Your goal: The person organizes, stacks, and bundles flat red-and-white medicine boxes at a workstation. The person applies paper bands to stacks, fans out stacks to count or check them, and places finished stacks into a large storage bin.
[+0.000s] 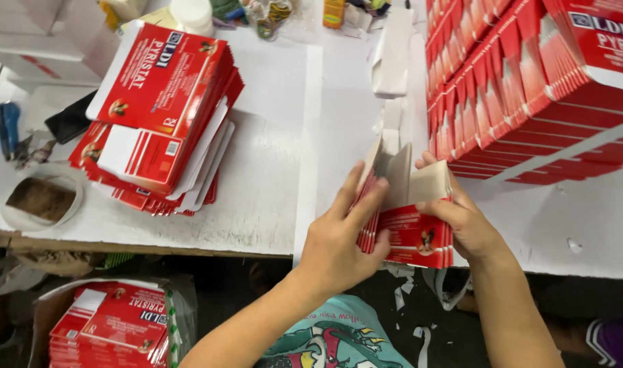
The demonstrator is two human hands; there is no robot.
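**Holding a bundle of flat red cartons at the counter's edge**

Gripping a bundle of flat red cartons (410, 235) at the near edge of the white counter (270, 177), both hands were closed on it. The left hand (338, 249) pressed its fingers along the bundle's left side, thumb toward the front. The right hand (461, 221) clasped the right side, thumb over the pale inner flaps that stood up from the top. The cartons' red faces carried a small round picture and white bands.

Below the counter to the left, a bag-lined box (113, 327) held more red cartons stacked flat, each with a white panel at one corner.

Farther out on the counter's left, a fanned pile of flat cartons (161, 116) lay tilted, red with white flaps and a white label patch showing a small square code. Beside it sat a shallow round dish (42, 197) with a brown smear and a blue-handled tool (8, 126).

On the right, well apart from the bundle, tall rows of red cartons (529, 82) stood packed on edge, their white stripes lined up. Loose white card strips (393, 61) lay between the two stacks toward the far end.
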